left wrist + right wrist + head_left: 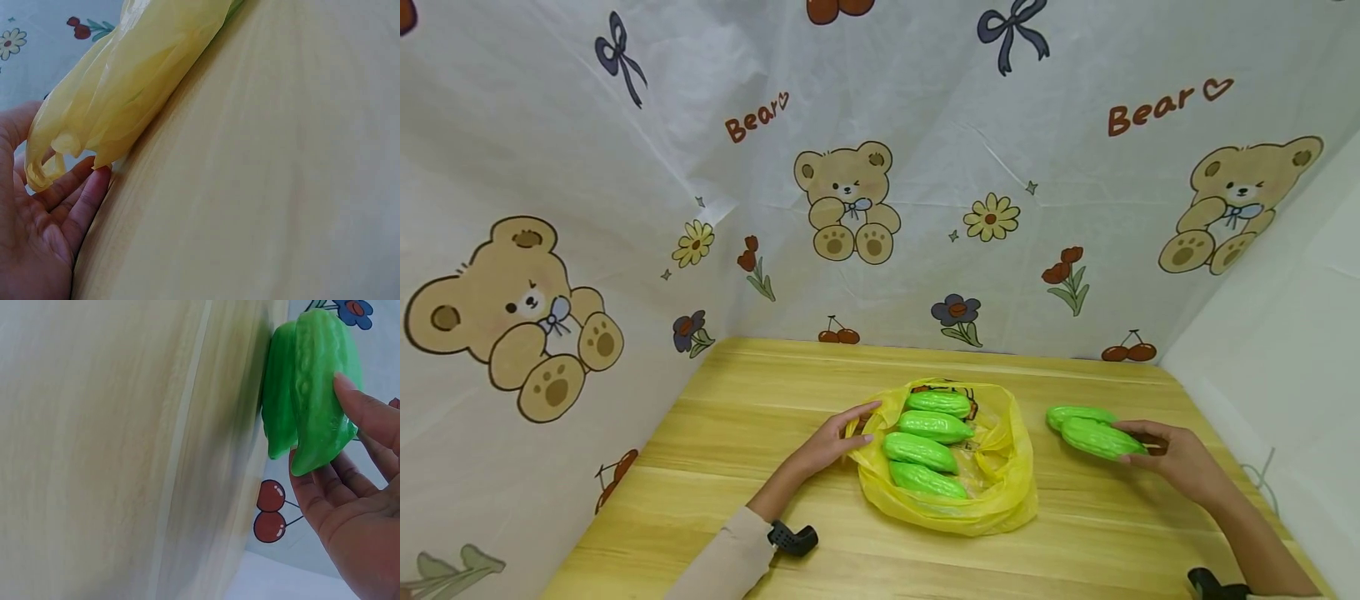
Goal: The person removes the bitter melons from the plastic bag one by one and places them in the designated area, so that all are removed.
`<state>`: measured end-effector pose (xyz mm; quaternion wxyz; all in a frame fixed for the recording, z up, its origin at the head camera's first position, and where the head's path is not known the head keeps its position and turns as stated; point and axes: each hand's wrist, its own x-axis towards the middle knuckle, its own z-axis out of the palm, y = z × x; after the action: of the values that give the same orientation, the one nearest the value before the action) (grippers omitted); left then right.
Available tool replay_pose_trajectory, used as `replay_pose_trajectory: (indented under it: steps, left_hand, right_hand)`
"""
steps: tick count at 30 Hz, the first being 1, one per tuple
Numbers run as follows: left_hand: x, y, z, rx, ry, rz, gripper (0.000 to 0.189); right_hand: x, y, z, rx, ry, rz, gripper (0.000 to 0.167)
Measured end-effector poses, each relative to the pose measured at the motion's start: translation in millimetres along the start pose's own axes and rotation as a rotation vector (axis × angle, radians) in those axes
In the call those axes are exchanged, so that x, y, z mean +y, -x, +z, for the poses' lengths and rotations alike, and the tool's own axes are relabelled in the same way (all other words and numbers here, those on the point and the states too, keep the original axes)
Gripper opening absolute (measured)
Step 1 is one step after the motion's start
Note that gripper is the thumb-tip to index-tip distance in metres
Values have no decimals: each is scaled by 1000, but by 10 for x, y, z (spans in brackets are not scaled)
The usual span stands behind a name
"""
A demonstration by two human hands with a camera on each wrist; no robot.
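Observation:
A yellow plastic bag (947, 518) lies with its mouth open on the table, several bright green bitter melons (920, 452) side by side in it. My left hand (827, 440) holds the bag's left edge. In the left wrist view the bag's gathered corner (47, 169) sits between the thumb and fingers. Right of the bag, my right hand (1180, 458) grips the near end of a bitter melon (1097, 439), thumb on one side and fingers on the other. Another bitter melon (279, 394) lies right against it, on its far side.
The wood-grain table (760, 392) carries the bag and melons. Behind it and at the left hangs a white sheet (917, 308) with printed bears and flowers. A plain white surface (1262, 375) borders the table on the right, with a thin cord (1262, 477) near its edge.

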<state>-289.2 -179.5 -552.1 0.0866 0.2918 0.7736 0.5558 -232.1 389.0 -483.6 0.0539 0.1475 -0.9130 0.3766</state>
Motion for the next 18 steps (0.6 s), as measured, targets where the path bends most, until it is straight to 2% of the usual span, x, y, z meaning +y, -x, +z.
replay_pose_trajectory:
  steps: [18]
  left_hand:
    - [-23,6,0,-4,-12,4,57]
  right_hand:
    - [116,-73,78,-44,2,36,48]
